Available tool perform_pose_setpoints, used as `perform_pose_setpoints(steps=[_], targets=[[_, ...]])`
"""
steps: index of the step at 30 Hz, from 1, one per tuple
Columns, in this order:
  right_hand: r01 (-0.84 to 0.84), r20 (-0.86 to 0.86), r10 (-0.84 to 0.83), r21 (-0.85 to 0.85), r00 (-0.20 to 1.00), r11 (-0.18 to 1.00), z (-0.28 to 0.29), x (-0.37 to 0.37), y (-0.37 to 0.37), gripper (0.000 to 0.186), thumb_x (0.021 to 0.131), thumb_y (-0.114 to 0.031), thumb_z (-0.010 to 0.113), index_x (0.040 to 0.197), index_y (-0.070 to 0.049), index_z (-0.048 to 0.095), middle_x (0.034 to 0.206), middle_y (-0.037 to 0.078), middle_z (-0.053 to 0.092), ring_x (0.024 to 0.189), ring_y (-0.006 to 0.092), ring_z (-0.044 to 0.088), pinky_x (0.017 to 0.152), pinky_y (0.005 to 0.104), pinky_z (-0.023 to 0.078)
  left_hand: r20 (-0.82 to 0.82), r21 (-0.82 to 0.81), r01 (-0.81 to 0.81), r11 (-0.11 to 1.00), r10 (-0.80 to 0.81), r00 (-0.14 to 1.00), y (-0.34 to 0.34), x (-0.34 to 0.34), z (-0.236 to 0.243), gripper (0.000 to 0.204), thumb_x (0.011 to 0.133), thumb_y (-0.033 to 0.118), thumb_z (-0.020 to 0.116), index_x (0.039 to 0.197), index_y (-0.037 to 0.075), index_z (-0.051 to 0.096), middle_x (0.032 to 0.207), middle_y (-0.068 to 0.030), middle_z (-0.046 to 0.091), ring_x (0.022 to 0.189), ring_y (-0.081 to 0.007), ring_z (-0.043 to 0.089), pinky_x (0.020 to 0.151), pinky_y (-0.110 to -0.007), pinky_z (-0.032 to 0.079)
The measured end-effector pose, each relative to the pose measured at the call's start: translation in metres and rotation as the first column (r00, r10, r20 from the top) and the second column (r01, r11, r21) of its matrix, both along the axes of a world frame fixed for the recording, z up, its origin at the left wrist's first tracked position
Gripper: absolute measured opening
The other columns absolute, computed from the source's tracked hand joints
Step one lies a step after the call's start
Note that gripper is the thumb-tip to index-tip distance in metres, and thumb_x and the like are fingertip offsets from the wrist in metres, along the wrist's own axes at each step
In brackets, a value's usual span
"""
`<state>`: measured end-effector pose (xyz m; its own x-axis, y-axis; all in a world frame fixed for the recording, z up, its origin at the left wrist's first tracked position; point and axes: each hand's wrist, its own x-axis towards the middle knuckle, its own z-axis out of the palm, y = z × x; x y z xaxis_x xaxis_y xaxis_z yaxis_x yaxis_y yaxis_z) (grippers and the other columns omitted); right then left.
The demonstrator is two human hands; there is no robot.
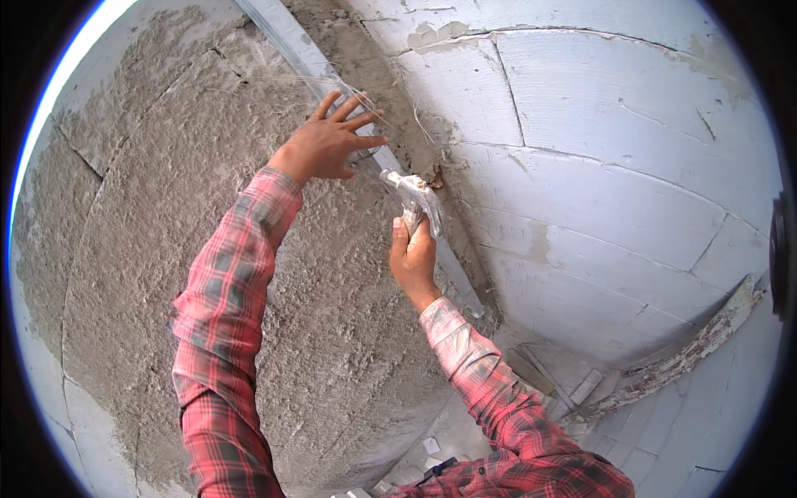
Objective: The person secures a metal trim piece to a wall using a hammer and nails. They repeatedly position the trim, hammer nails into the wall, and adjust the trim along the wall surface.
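My right hand [414, 264] grips a claw hammer [419, 199] just below its head, which is smeared with pale mortar. The hammer head lies over or beside a long metal straightedge bar [295, 50] that runs slantwise along the wall corner. With fingers spread, my left hand [328, 141] is laid against the bar above the hammer. Thin pale strings [274, 80] stretch across the bar near my left fingertips. Behind the bar is a wall coated in rough grey plaster [166, 249]. Whether the hammer touches the bar I cannot tell.
On the right rises a wall of pale blocks [598, 191] with dark joints. A rough, mortar-stained plank [681, 365] leans at the lower right. Small pieces of rubble and strips [585, 386] lie at the wall's foot. Bright light shows at the far left edge.
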<state>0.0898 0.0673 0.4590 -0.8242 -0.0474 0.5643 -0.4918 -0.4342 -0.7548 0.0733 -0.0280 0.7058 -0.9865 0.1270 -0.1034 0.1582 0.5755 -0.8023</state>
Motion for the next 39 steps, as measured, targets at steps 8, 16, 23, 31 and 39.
perform_pose_setpoints(steps=[8, 16, 23, 31, 39], targets=[[-0.156, 0.353, 0.182, -0.1, 0.918, 0.983, -0.112, 0.064, 0.079, 0.019, 0.102, -0.024, 0.051, 0.099, -0.007, 0.043, 0.065, -0.004, 0.043, 0.047, 0.0037, 0.039, 0.039, 0.0226, 0.035, -0.223, 0.084, -0.021, 0.996, 0.04, 0.974, 0.012, -0.007, -0.019, 0.051, 0.073, 0.044, 0.079, 0.122, 0.037, 0.066, 0.137, 0.0012, 0.056, 0.145, -0.0268, 0.028, 0.121, -0.054, 0.009], [-0.171, 0.65, 0.07, 0.093, 0.757, 0.981, -0.19, 0.093, 0.206, 0.022, 0.101, -0.026, 0.052, 0.102, -0.005, 0.046, 0.068, -0.001, 0.049, 0.05, 0.0065, 0.046, 0.043, 0.0247, 0.038, -0.28, 0.215, -0.06, 0.975, 0.12, 0.952, 0.008, -0.033, -0.024, 0.021, 0.075, 0.039, 0.073, 0.093, 0.03, 0.078, 0.116, -0.0004, 0.062, 0.138, -0.0264, 0.034, 0.12, -0.057, 0.002], [-0.154, 0.701, 0.024, 0.123, 0.712, 0.98, -0.209, 0.095, 0.228, 0.024, 0.101, -0.027, 0.053, 0.104, -0.004, 0.048, 0.07, 0.0, 0.051, 0.054, 0.0064, 0.048, 0.046, 0.0245, 0.04, -0.51, 0.091, 0.016, 0.996, 0.033, 0.86, -0.007, -0.053, -0.047, 0.015, 0.073, 0.024, 0.069, 0.083, 0.029, 0.078, 0.115, -0.0033, 0.061, 0.137, -0.0284, 0.034, 0.118, -0.059, -0.002], [-0.135, 0.651, -0.087, 0.283, 0.754, 0.95, -0.252, 0.105, 0.259, 0.028, 0.1, -0.026, 0.053, 0.107, 0.001, 0.053, 0.077, 0.005, 0.056, 0.065, 0.0139, 0.055, 0.061, 0.0318, 0.047, -0.43, 0.23, -0.048, 0.972, 0.146, 0.891, 0.003, -0.052, -0.042, 0.022, 0.071, 0.019, 0.072, 0.09, 0.028, 0.076, 0.132, -0.004, 0.054, 0.146, -0.0315, 0.023, 0.118, -0.06, -0.004], [-0.033, 0.567, -0.354, 0.561, 0.744, 0.827, -0.304, 0.145, 0.337, 0.032, 0.095, -0.025, 0.056, 0.108, 0.005, 0.056, 0.092, 0.022, 0.066, 0.08, 0.0385, 0.065, 0.074, 0.0445, 0.049, -0.477, 0.405, 0.238, 0.883, -0.018, 0.879, 0.049, 0.017, -0.067, 0.054, 0.08, 0.037, 0.076, 0.129, 0.023, 0.057, 0.145, -0.0089, 0.042, 0.148, -0.0351, 0.016, 0.118, -0.063, 0.005]])
